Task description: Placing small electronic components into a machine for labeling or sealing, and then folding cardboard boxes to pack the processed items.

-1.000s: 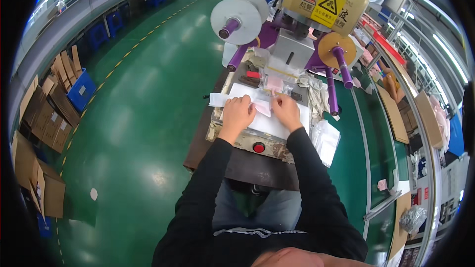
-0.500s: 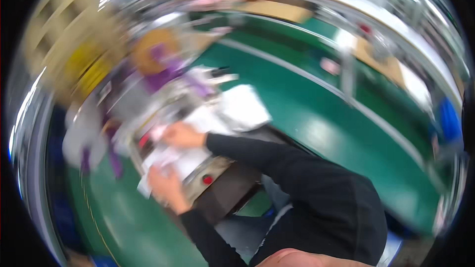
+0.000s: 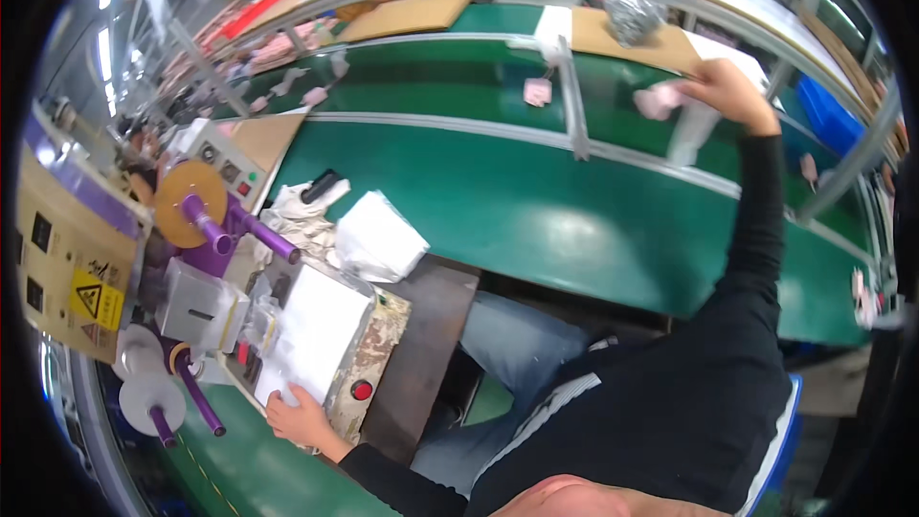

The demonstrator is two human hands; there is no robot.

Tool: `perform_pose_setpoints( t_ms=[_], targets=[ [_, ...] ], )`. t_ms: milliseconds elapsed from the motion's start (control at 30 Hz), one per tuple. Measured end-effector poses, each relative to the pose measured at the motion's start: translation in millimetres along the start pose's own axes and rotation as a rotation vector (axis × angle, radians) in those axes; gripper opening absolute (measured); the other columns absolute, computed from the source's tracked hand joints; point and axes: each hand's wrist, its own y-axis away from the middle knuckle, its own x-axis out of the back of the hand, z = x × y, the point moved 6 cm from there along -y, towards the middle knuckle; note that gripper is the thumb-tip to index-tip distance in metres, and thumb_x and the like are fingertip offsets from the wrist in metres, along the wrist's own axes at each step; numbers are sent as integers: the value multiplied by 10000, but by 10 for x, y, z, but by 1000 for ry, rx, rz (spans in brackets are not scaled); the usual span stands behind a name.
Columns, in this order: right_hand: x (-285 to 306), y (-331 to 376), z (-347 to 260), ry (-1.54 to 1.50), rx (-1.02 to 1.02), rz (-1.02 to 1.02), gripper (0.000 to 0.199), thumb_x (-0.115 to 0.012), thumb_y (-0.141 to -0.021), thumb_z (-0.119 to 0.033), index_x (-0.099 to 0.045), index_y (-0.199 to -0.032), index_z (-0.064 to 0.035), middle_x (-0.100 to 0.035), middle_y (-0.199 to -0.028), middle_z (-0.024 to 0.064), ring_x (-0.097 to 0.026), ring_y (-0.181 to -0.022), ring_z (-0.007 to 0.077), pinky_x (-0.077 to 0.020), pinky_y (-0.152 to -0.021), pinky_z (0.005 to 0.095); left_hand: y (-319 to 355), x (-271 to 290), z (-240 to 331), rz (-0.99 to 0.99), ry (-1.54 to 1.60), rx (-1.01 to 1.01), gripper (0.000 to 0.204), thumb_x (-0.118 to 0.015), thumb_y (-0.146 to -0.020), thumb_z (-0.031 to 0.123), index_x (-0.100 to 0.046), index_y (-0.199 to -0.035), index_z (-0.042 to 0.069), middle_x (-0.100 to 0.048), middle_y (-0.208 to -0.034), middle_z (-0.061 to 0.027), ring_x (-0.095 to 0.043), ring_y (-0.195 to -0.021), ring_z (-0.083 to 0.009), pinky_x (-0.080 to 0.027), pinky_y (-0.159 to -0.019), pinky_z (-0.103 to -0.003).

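The person's right hand (image 3: 726,96) is stretched far out to the right, well apart from the bench, with the black-sleeved forearm rising from a bent elbow and the wrist turned so that the fingers point left across the view. Thumb and fingers are drawn narrow, pinching 1 small pink piece (image 3: 659,101) at their tips; its outline is blurred. That piece is over the green surface (image 3: 431,78) behind the metal rail (image 3: 641,154), to the right of another pink piece (image 3: 537,92) near a metal post (image 3: 571,96).

The left hand (image 3: 299,419) is low at the machine, its forearm reaching in from the lower edge, palm turned down. Its fingers are loosely bent and slightly parted at the near left corner of the white sheet (image 3: 321,330); whether they grip anything cannot be told. The red button (image 3: 361,390) is just beside this hand, to its right. The 2 hands are well apart, the right arm far more extended than the left.
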Motion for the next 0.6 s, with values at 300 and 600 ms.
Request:
perform_pose_setpoints(
  t_ms=[300,600],
  targets=[
    [-1171,-631,1894,369,-401,-132,524,-700,-889,-426,-718,-1201,-5,-710,-1211,268,-686,-1169,387,-544,-1005,481,40,161,-2,-22,-28,71,470,-706,-910,366,-610,-1264,71,-675,-1159,-81,-604,-1142,-301,-427,-982,-482],
    [-3657,-2617,-218,132,309,-347,603,-723,-832,-210,-605,-1407,-74,-652,-1389,197,-611,-1289,372,-475,-1106,417,97,136,-228,-23,9,44,461,-749,-874,325,-662,-1198,8,-677,-1174,-172,-609,-1126,-384,-463,-979,-514]
  ],
)
